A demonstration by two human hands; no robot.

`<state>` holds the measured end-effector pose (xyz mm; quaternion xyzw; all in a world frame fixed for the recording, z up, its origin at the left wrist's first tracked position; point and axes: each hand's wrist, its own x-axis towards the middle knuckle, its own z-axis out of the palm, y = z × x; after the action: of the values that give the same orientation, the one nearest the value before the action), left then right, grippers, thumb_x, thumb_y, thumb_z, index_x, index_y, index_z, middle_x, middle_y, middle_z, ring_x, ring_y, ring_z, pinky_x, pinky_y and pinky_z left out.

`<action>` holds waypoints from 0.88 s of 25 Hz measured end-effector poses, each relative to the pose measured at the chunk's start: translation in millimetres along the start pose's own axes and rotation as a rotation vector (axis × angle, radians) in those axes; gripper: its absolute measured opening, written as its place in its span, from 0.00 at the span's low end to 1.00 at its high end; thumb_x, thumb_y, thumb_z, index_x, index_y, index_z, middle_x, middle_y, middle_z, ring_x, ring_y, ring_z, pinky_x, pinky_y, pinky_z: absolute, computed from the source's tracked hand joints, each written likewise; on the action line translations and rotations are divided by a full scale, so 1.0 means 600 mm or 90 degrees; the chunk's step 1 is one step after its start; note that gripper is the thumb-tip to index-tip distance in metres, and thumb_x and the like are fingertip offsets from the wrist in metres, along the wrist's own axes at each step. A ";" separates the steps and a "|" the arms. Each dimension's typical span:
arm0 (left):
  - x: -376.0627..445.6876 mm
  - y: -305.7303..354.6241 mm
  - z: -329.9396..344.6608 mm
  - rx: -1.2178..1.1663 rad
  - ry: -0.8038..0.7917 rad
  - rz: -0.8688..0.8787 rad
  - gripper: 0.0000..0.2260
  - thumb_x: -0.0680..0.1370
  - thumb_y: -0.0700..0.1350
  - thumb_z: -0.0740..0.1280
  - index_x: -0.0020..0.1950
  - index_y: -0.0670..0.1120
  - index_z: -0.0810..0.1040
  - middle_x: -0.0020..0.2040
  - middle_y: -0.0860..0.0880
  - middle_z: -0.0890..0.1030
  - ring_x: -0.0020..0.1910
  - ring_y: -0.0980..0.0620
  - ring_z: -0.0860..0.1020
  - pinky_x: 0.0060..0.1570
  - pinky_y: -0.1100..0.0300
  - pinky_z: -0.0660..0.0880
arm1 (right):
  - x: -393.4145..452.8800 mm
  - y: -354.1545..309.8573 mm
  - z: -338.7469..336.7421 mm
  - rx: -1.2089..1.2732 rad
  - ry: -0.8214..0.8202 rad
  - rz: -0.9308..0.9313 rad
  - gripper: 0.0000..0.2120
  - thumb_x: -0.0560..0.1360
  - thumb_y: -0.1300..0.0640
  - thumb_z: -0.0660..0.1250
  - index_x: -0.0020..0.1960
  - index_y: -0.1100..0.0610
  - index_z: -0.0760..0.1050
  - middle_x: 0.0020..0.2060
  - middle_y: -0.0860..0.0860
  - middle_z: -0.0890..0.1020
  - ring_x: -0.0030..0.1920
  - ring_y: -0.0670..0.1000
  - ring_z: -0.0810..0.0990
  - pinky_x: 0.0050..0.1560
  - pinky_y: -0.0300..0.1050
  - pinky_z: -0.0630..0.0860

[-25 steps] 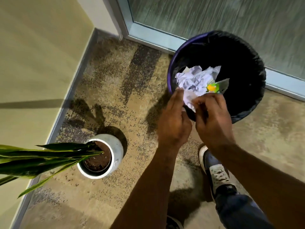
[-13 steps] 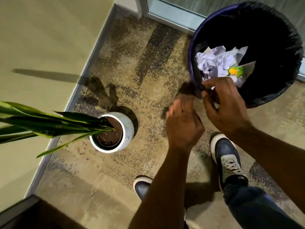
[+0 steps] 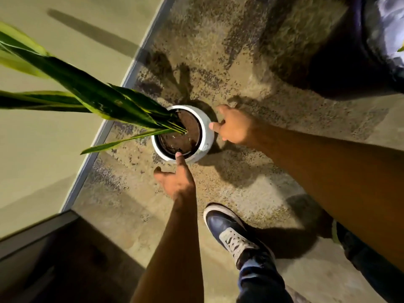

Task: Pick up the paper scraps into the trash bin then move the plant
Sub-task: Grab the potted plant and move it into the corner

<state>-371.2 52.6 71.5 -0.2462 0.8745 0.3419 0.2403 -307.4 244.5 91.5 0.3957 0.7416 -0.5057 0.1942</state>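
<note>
Head view shows both of my hands empty and spread wide. My left hand [image 3: 177, 182] reaches from below with its forefinger tip at the near rim of the white plant pot [image 3: 205, 130], and my right hand [image 3: 235, 126] comes in from the right with its fingertips at or just short of the pot's side wall; I cannot tell whether either one truly touches yet. Neither hand grips anything.

I judge the main risk to be a poor hold. With one finger on the rim and a light touch on the rounded, smooth-looking wall, the pot could slip or tip as I lift, spilling the soil [image 3: 183, 132] on the floor [image 3: 251, 193]. The long snake plant leaves [image 3: 91, 99] lean hard to the left toward the wall [image 3: 43, 138], so the load looks off-balance and may swing that way. My shoe [image 3: 229, 232] stands near, under the path of a drop.

The pot sits between my hands, slightly ahead of them. The trash bin [image 3: 360, 51], with paper scraps [image 3: 391, 25] inside it, stands well apart at the upper right.
</note>
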 end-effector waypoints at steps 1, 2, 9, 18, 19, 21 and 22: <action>0.016 0.004 -0.004 -0.045 -0.062 -0.062 0.36 0.75 0.61 0.70 0.76 0.48 0.58 0.63 0.39 0.74 0.52 0.39 0.82 0.53 0.44 0.81 | 0.016 -0.009 0.012 -0.002 -0.005 0.005 0.28 0.81 0.47 0.61 0.76 0.57 0.60 0.66 0.60 0.76 0.63 0.61 0.77 0.60 0.51 0.74; 0.027 0.008 -0.006 -0.089 -0.125 -0.110 0.34 0.79 0.57 0.69 0.77 0.49 0.55 0.63 0.39 0.74 0.48 0.40 0.83 0.46 0.47 0.83 | 0.029 -0.014 0.024 0.005 -0.015 0.010 0.28 0.81 0.47 0.61 0.76 0.58 0.59 0.66 0.60 0.76 0.61 0.62 0.79 0.59 0.53 0.77; 0.073 -0.008 0.013 -0.140 -0.281 -0.093 0.13 0.85 0.41 0.58 0.69 0.46 0.61 0.61 0.34 0.79 0.36 0.46 0.83 0.37 0.55 0.83 | 0.088 -0.035 0.106 -0.089 0.000 0.053 0.22 0.79 0.55 0.61 0.71 0.59 0.62 0.58 0.62 0.79 0.52 0.61 0.82 0.50 0.53 0.82; 0.111 0.027 0.009 -0.111 -0.230 -0.091 0.13 0.77 0.30 0.64 0.60 0.40 0.70 0.59 0.36 0.77 0.49 0.31 0.82 0.40 0.43 0.84 | 0.096 -0.040 0.131 0.053 0.038 0.175 0.09 0.77 0.61 0.63 0.55 0.64 0.76 0.43 0.58 0.81 0.44 0.60 0.82 0.36 0.48 0.80; 0.114 0.035 0.007 -0.088 -0.238 -0.068 0.12 0.77 0.30 0.64 0.59 0.40 0.71 0.58 0.37 0.77 0.48 0.32 0.82 0.41 0.43 0.84 | 0.088 -0.038 0.134 0.116 0.058 0.203 0.12 0.77 0.62 0.63 0.59 0.64 0.75 0.46 0.58 0.81 0.44 0.59 0.82 0.37 0.50 0.82; 0.112 0.056 -0.001 -0.026 -0.273 -0.029 0.11 0.78 0.32 0.64 0.60 0.37 0.73 0.56 0.37 0.79 0.43 0.35 0.84 0.38 0.47 0.84 | 0.069 -0.041 0.125 0.202 0.076 0.237 0.15 0.77 0.63 0.64 0.63 0.63 0.73 0.53 0.59 0.82 0.45 0.59 0.84 0.38 0.53 0.84; 0.107 0.072 -0.006 0.003 -0.294 -0.013 0.12 0.78 0.33 0.64 0.61 0.36 0.74 0.56 0.37 0.81 0.40 0.36 0.85 0.37 0.47 0.84 | 0.062 -0.043 0.113 0.222 0.078 0.248 0.15 0.77 0.62 0.64 0.63 0.62 0.74 0.53 0.60 0.82 0.44 0.58 0.84 0.37 0.53 0.84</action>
<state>-447.0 61.0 56.6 -0.1693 0.7946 0.3848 0.4382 -358.1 193.0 53.3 0.5883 0.5635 -0.5542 0.1710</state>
